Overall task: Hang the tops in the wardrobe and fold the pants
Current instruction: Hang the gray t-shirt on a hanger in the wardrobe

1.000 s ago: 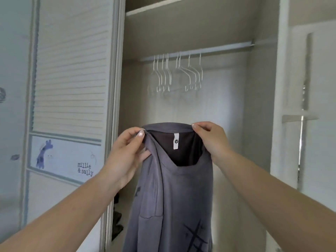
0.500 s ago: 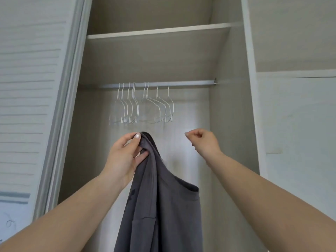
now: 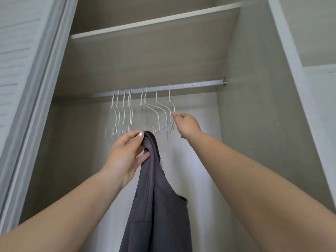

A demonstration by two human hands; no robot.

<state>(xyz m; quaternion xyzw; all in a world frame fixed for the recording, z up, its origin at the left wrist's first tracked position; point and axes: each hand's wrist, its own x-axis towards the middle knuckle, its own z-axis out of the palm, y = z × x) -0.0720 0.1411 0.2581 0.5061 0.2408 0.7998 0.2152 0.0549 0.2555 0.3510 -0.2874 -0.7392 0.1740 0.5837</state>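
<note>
Top (image 3: pixel 160 206) — hem cut off below

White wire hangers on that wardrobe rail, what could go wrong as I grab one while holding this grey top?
1. The white wire hangers hang bunched on the metal rail; pulling the rightmost one, which the right hand is reaching, may snag its neighbours.
2. The grey sleeveless top hangs from a left hand pinch at one shoulder only, so it could slip.

Head-worn, looking forward and upward from below the wardrobe rail (image 3: pixel 160 88), close in, at arm's reach of it.
</note>
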